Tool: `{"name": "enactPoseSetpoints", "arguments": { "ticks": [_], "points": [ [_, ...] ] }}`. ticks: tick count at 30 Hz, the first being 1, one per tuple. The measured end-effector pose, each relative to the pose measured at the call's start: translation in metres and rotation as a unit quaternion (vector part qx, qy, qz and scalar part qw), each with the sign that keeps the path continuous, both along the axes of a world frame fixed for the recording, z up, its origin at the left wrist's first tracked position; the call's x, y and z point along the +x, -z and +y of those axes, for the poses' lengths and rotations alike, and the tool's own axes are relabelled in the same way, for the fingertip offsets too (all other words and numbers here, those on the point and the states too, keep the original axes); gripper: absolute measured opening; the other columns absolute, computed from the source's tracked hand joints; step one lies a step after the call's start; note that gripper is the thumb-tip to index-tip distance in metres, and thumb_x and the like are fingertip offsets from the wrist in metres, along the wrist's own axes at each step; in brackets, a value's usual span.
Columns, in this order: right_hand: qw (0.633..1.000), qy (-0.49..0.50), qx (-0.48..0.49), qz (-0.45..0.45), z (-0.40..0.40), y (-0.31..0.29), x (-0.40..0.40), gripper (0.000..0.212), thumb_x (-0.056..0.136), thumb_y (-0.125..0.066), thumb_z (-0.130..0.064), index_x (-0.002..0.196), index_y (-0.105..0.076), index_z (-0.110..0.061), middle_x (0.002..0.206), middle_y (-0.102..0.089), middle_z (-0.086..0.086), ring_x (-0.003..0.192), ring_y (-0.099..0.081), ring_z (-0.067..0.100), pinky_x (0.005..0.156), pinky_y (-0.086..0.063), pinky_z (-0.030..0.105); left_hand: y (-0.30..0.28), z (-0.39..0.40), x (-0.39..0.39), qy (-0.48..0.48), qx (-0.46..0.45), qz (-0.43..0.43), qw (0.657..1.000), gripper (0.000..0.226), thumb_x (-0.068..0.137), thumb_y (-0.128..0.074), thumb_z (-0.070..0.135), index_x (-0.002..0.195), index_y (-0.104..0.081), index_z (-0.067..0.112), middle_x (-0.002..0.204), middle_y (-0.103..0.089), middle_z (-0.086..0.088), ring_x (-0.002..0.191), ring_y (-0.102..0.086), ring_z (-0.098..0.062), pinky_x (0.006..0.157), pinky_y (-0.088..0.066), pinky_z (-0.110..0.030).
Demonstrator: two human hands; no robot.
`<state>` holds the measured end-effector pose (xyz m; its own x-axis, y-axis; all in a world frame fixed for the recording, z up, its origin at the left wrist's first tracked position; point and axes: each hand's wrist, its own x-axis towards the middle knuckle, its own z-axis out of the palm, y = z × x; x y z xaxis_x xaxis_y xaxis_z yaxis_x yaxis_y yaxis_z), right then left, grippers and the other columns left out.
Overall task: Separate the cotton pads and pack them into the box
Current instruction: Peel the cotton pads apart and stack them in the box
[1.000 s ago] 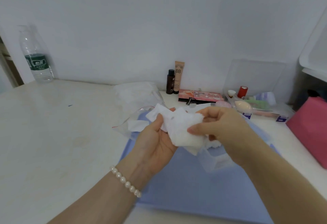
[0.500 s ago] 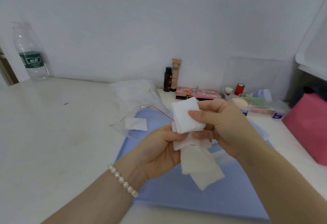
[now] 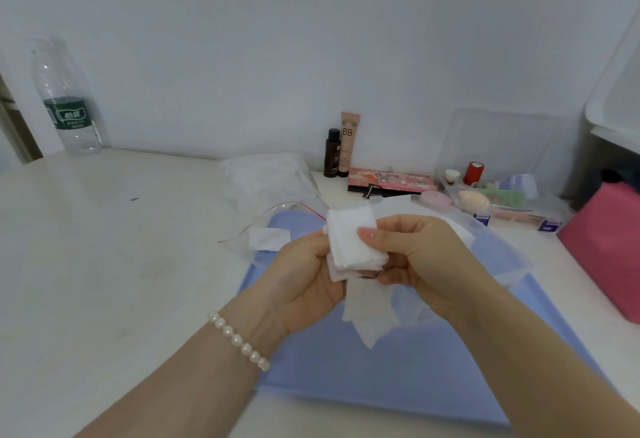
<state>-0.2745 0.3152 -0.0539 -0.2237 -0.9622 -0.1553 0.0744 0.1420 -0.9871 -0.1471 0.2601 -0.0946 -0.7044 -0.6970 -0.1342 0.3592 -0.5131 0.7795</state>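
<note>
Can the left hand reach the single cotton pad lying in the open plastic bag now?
Probably not yet. The pad lies unobstructed in the bag, just beyond the left hand, but that hand grips the stack of pads together with the right hand.

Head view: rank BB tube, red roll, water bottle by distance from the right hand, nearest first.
From the right hand:
1. BB tube, straight behind it at the wall.
2. Red roll, back right, in the clear tray; close to the tube's distance.
3. Water bottle, far left corner.
</note>
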Motion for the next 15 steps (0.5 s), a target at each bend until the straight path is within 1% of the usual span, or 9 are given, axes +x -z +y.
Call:
{"name": "enactPoseSetpoints", "arguments": {
  "ticks": [1,4,5,7,12,15],
  "points": [
    [1.0,0.006,0.003,0.002,-0.0012,0.0018,0.0005,0.011,0.076,-0.07,-0.01,0.082,-0.065,-0.002,0.069,-0.068,0.015,0.048,-0.062,0.02,0.037,-0.046,0.02,0.0002,-0.0002,0.0001,-0.005,0.01,0.001,1.0,0.04,0.096,-0.033,0.016,0.125,-0.054,-0.003,0.124,-0.059,-0.025,0.102,-0.06,-0.032,0.084,-0.053,-0.033],
    [1.0,0.015,-0.001,0.009,-0.0026,0.0038,0.0002,0.01,0.078,-0.07,-0.008,0.083,-0.065,-0.002,0.069,-0.067,0.014,0.046,-0.062,0.017,0.037,-0.046,0.02,-0.0013,0.0002,0.0003,-0.006,0.042,0.024,0.999,0.044,0.1,-0.028,0.028,0.109,-0.062,0.002,0.101,-0.07,-0.016,0.081,-0.069,-0.023,0.069,-0.056,-0.028],
    [1.0,0.014,-0.003,0.015,-0.0025,0.0039,0.0002,0.01,0.078,-0.07,-0.008,0.084,-0.064,-0.002,0.07,-0.067,0.013,0.047,-0.061,0.016,0.038,-0.047,0.021,-0.0025,0.0001,0.0005,-0.006,0.059,0.035,0.998,0.046,0.1,-0.028,0.031,0.107,-0.063,0.002,0.099,-0.071,-0.015,0.08,-0.07,-0.023,0.069,-0.057,-0.029],
    [1.0,0.013,-0.005,0.02,-0.0022,0.004,0.0005,0.01,0.078,-0.07,-0.007,0.085,-0.064,-0.002,0.071,-0.067,0.013,0.048,-0.061,0.015,0.039,-0.048,0.021,-0.0037,-0.0003,0.0013,-0.004,0.078,0.047,0.996,0.049,0.1,-0.028,0.034,0.109,-0.062,0.0,0.103,-0.07,-0.017,0.083,-0.071,-0.025,0.074,-0.057,-0.033],
    [0.999,0.022,-0.011,0.024,-0.0017,0.0036,0.0024,0.013,0.077,-0.07,-0.004,0.086,-0.063,0.001,0.074,-0.066,0.014,0.046,-0.061,0.012,0.038,-0.047,0.019,-0.0017,-0.002,0.0019,-0.002,0.1,0.043,0.994,0.054,0.101,-0.024,0.037,0.114,-0.059,-0.002,0.108,-0.068,-0.02,0.086,-0.071,-0.027,0.076,-0.057,-0.038],
    [0.999,0.034,-0.021,0.037,-0.0008,0.0042,0.005,0.01,0.076,-0.071,-0.002,0.083,-0.063,0.0,0.073,-0.066,0.011,0.044,-0.061,0.009,0.037,-0.046,0.019,-0.0028,-0.0019,0.0022,-0.003,0.094,0.045,0.995,0.065,0.097,-0.022,0.051,0.118,-0.056,0.0,0.112,-0.067,-0.019,0.095,-0.068,-0.028,0.086,-0.053,-0.04]
  ]
}}
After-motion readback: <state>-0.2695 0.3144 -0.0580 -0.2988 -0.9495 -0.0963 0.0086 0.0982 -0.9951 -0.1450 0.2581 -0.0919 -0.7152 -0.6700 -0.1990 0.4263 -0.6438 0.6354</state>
